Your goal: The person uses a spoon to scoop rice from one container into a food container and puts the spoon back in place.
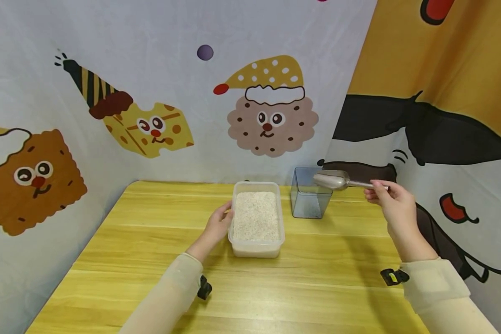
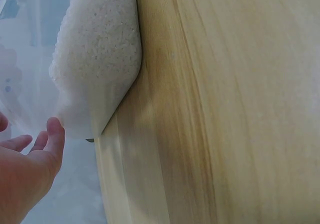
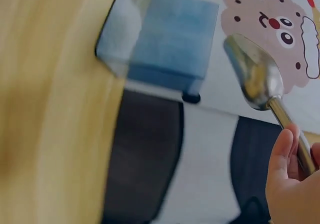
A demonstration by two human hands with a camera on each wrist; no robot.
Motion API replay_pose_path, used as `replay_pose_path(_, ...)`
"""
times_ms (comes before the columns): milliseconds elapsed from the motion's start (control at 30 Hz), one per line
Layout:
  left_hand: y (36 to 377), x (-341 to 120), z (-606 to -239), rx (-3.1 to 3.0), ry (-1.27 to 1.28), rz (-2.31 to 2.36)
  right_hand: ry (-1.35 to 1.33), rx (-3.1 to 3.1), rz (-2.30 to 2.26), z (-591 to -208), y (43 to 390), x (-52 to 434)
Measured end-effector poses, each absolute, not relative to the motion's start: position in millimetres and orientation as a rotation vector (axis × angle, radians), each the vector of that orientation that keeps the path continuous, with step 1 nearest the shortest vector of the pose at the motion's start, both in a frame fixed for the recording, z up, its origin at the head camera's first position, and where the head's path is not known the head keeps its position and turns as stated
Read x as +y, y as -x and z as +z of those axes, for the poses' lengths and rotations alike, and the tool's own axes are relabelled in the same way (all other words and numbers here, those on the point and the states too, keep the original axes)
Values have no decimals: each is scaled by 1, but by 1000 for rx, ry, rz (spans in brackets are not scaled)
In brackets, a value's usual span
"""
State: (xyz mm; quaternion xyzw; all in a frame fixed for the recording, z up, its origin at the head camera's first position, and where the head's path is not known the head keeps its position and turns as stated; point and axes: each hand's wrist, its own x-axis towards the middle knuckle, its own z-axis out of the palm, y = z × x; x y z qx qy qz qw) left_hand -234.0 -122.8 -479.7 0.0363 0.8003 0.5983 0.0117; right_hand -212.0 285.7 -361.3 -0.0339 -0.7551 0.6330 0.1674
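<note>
Shiny metal scoop [image 1: 333,181] pinched by right hand [image 1: 390,199] above blue container [image 1: 311,195]

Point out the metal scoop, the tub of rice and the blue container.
metal scoop [image 1: 331,181], head view, on its bowl.
tub of rice [image 1: 256,248], head view, on its front wall.
blue container [image 1: 311,204], head view, on its front wall.

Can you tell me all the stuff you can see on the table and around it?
rice box: one, clear plastic, full of white rice, middle of the table
cup: one, clear bluish, square, back of the table, right of the rice box
scoop: one, silver metal, held above the cup
table: one, yellow wood
curtains: cartoon biscuit pictures, behind the table
left hand: touches the rice box's left side
right hand: holds the scoop's handle
</note>
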Motion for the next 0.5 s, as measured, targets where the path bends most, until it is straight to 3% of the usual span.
replay_pose_path(200, 234, -123, -480, 2502, -124, 1855, 97, -1720, 2471, -380, 209, 291)
replay_pose_path(500, 234, -123, -480, 2522, -122, 1846, 40, -1656, 2557, -391, 209, 283)
